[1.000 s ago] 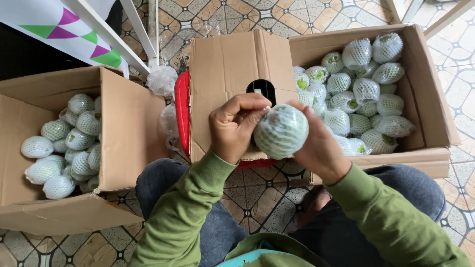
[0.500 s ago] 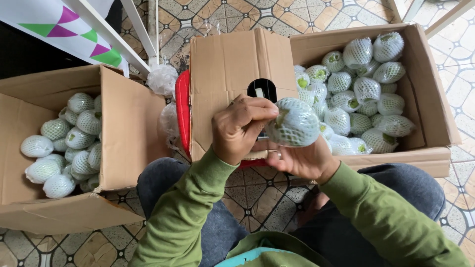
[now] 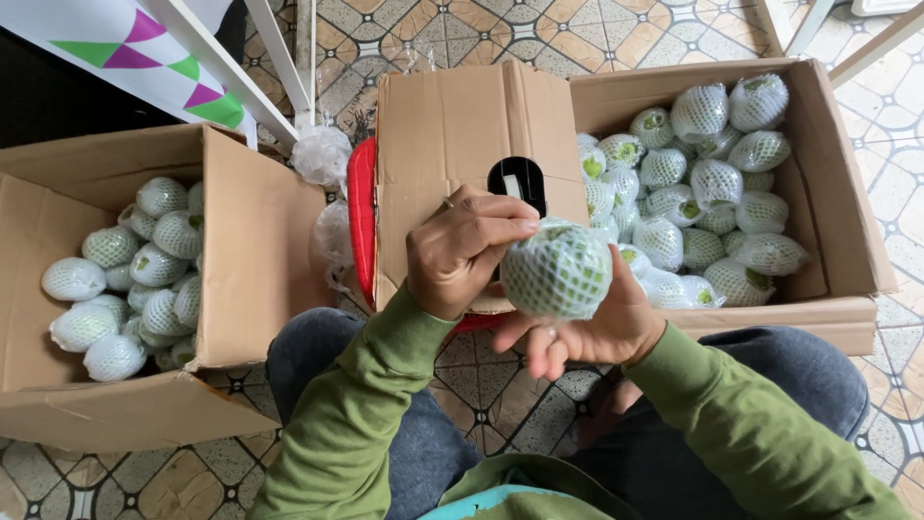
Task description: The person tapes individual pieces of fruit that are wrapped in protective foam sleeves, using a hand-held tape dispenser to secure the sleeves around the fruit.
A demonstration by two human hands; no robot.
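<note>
**Both hands on one netted fruit, boxes either side**

Head view: your right hand cups a green fruit in white foam netting from underneath, palm up, fingers curled loosely around its lower side. Your left hand is closed over the fruit's top-left edge, fingertips pinched onto the netting near the top. So both hands grip the same wrapped fruit, neither one spread wide. The fruit sits between your hands, held up in front of your lap, above your knees in dark trousers.

Just beyond your hands stands a raised cardboard flap with a dark oval handle hole; a red edge shows along its left side and under your left hand. Past your right hand, further out, an open cardboard box holds many more netted fruits, piled close together. Out to the left of your left hand, well apart, a second open cardboard box holds another heap of netted fruits. Crumpled clear plastic lies between that box and the flap. Patterned tiled floor shows under your legs. White frame bars cross the far left.
</note>
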